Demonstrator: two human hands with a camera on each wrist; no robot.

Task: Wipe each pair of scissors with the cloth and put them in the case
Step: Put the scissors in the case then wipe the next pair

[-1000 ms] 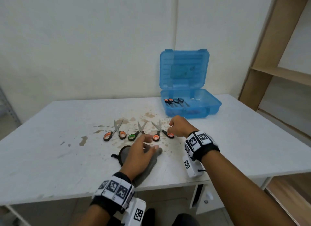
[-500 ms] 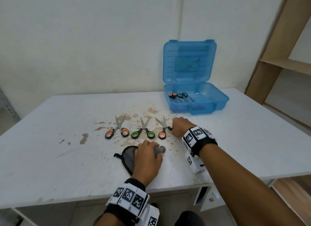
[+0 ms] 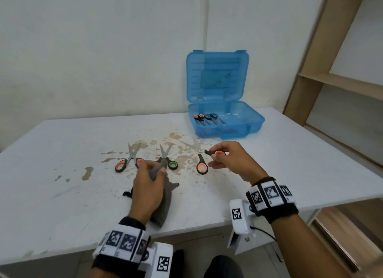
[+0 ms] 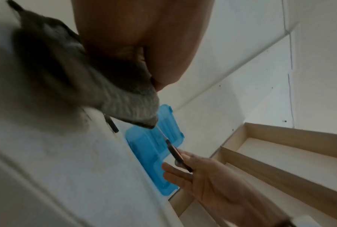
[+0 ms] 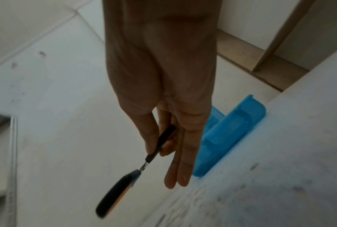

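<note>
Two pairs wait on the table (image 3: 62, 153). My right hand (image 3: 232, 161) pinches the orange scissors (image 3: 202, 155) aloft; left hand (image 3: 148, 186) grips the cloth (image 3: 163, 207). I'd wipe away from the open blades; case (image 3: 226, 120) sits beyond.

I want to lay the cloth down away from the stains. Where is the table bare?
Bare table lies right of the right hand and in front of the blue case; the far left corner is bare too. The middle is crowded: two scissors lie among brown stains by the left hand.
</note>
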